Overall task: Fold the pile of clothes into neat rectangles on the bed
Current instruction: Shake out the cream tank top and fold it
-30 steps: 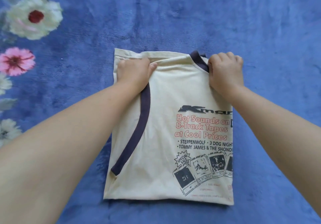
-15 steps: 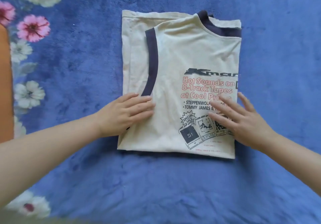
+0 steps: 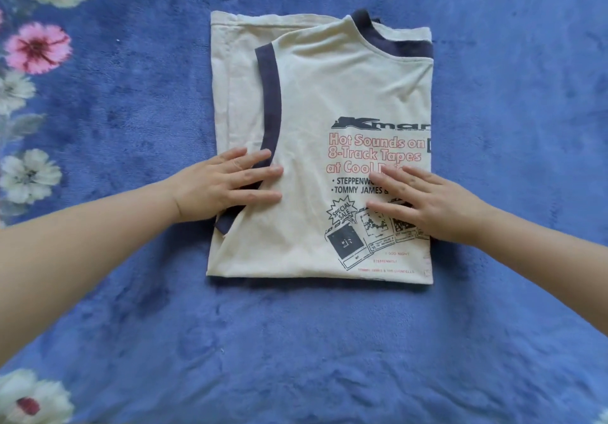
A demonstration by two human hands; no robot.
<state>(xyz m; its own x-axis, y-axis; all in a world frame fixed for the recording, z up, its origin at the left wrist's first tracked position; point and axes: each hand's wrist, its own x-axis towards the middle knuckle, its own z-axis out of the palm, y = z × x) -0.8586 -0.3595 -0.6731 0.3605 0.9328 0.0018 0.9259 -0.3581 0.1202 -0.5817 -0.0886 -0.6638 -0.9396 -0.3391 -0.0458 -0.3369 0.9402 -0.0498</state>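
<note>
A cream T-shirt (image 3: 329, 87) with navy trim and a red and black print lies folded into a rectangle in the middle of the blue bed cover (image 3: 296, 341). My left hand (image 3: 227, 186) rests flat on its left side, fingers straight, over the navy sleeve band. My right hand (image 3: 427, 206) lies flat on the printed right side near the edge, fingers spread. Neither hand grips the cloth. No other clothes are in view.
The blue plush cover carries a flower pattern, with white and pink flowers (image 3: 36, 48) along the left edge and another white one (image 3: 29, 397) at the bottom left. Plain blue cover surrounds the shirt on all sides.
One second ago both hands gripped the shirt's top edge. They let go, moved down to the lower half and now lie flat. The shirt's far edge has settled flat.
</note>
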